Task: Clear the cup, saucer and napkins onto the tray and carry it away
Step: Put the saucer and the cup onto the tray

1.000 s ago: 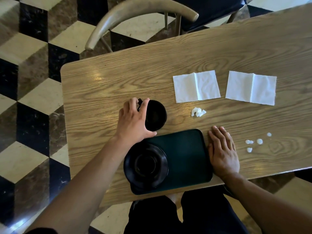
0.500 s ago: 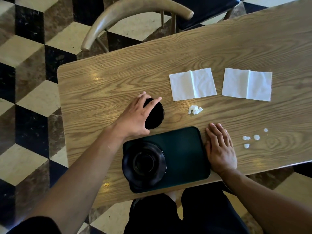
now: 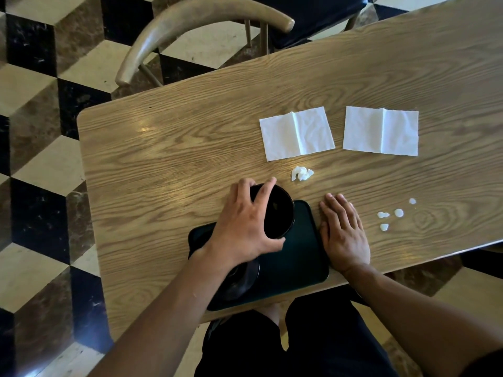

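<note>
My left hand (image 3: 242, 227) grips the black cup (image 3: 280, 213) from its left side and holds it over the far left part of the dark green tray (image 3: 296, 262). The black saucer (image 3: 242, 281) lies on the tray's near left corner, mostly hidden under my left wrist. My right hand (image 3: 344, 235) rests flat on the table against the tray's right edge, fingers together, holding nothing. Two flat white napkins (image 3: 296, 133) (image 3: 381, 130) lie side by side farther back. A crumpled bit of napkin (image 3: 301, 173) lies just beyond the cup.
Several small white paper scraps (image 3: 394, 214) lie right of my right hand. The wooden table (image 3: 177, 159) ends at its left edge close to the tray. A curved wooden chair back (image 3: 196, 25) stands beyond the table's far side over a checkered floor.
My left hand has carried the cup from the bare table toward me and to the right, over the tray. My left wrist now covers the saucer. The right hand has stayed put.
</note>
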`<move>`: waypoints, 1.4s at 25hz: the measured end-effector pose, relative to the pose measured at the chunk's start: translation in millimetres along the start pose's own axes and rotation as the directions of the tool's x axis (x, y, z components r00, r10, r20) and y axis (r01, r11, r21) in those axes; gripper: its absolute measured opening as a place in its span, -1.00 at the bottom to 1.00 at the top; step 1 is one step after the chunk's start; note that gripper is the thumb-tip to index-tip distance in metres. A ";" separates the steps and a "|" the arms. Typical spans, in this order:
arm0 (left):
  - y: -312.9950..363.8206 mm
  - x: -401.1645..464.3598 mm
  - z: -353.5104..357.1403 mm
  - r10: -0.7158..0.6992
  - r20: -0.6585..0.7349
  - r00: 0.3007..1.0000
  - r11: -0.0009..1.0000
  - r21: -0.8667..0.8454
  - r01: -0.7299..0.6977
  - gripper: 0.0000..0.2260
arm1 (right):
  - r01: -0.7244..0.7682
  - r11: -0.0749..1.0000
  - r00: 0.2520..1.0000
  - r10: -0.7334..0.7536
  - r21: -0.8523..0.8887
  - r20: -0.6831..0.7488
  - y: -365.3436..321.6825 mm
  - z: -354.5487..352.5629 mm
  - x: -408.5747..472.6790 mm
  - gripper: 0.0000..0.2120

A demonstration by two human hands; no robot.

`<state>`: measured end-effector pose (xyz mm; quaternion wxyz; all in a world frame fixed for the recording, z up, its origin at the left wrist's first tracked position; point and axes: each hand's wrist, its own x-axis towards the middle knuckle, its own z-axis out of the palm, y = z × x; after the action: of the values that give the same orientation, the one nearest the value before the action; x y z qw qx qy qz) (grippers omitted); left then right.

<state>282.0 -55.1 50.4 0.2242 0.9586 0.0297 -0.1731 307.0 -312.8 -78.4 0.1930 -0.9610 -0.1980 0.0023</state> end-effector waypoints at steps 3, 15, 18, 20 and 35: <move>12.7 -6.9 16.2 -0.021 0.047 0.999 0.999 0.026 0.019 0.05 | 0.008 1.000 1.000 -0.008 0.000 -0.004 1.4 0.7 -0.1 -0.58; 32.9 -7.5 41.8 -0.029 -0.010 1.000 0.984 0.173 0.030 0.01 | 0.005 1.000 1.000 -0.005 0.009 -0.008 2.3 2.1 0.1 -0.58; 34.4 -10.3 41.9 -0.040 -0.023 0.999 0.983 0.178 0.044 0.02 | 0.007 1.000 1.000 -0.007 0.006 -0.009 2.6 2.5 -0.6 -0.58; 33.9 -12.1 41.7 -0.053 -0.021 0.998 0.982 0.179 0.056 0.03 | 0.008 1.000 1.000 -0.007 0.006 -0.012 2.9 2.8 0.0 -0.59; 26.3 -23.0 43.9 -0.066 -0.034 0.997 0.975 0.209 0.072 0.03 | 0.009 1.000 1.000 -0.008 0.012 -0.010 1.7 1.8 -0.3 -0.58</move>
<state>250.0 -97.6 32.4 0.1152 0.9775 0.0474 -0.1700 307.3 -313.8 -80.7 0.1998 -0.9590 -0.2011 -0.0019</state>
